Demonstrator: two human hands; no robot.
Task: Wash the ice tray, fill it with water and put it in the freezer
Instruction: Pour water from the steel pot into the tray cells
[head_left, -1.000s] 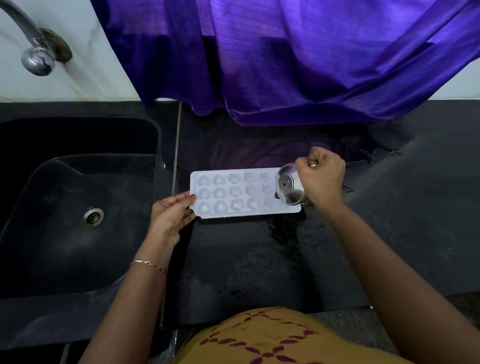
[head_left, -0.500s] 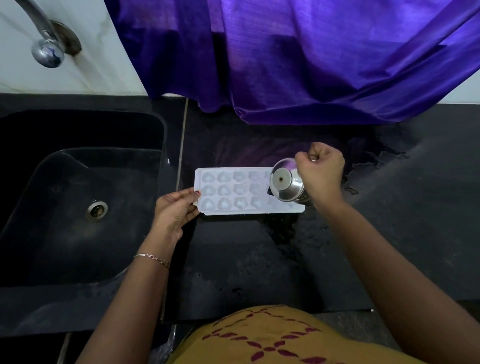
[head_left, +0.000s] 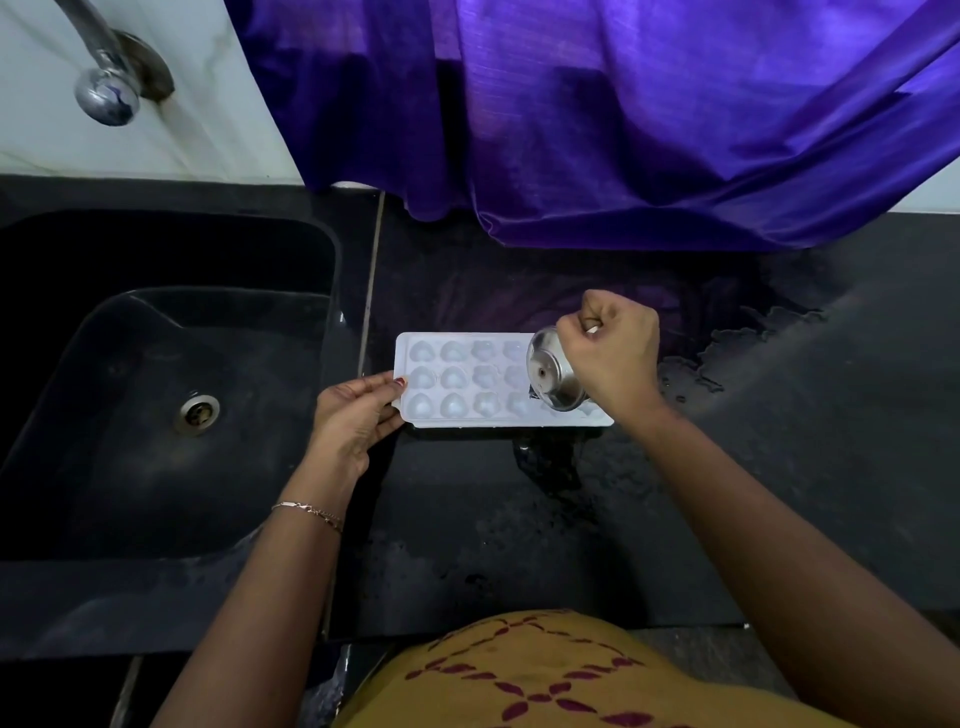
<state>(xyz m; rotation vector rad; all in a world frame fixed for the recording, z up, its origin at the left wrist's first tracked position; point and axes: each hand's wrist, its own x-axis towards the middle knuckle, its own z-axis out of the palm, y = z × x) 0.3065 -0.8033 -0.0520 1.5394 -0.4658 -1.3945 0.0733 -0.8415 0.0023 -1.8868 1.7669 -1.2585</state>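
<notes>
The ice tray (head_left: 467, 384) lies flat on the black worktop (head_left: 467, 545), cavities up. Its long axis runs left to right, with the right end dipping slightly nearer the person. Its heart-shaped cavities sit in three rows along that axis.

The left hand (head_left: 353, 415) holds the tray's left short end, thumb on top of the rim and fingers curled beneath it. The right hand (head_left: 613, 353) is above the tray's right end, its fingers closed round a steel cup (head_left: 550, 376). The cup is tipped on its side over that end, base facing left; its mouth is hidden.

A puddle (head_left: 550, 462) spreads on the worktop just in front of the tray's right end. The sink (head_left: 156, 493) lies left of the tray, with a tap (head_left: 106, 93) above it. A purple cloth (head_left: 623, 114) hangs behind the tray.
</notes>
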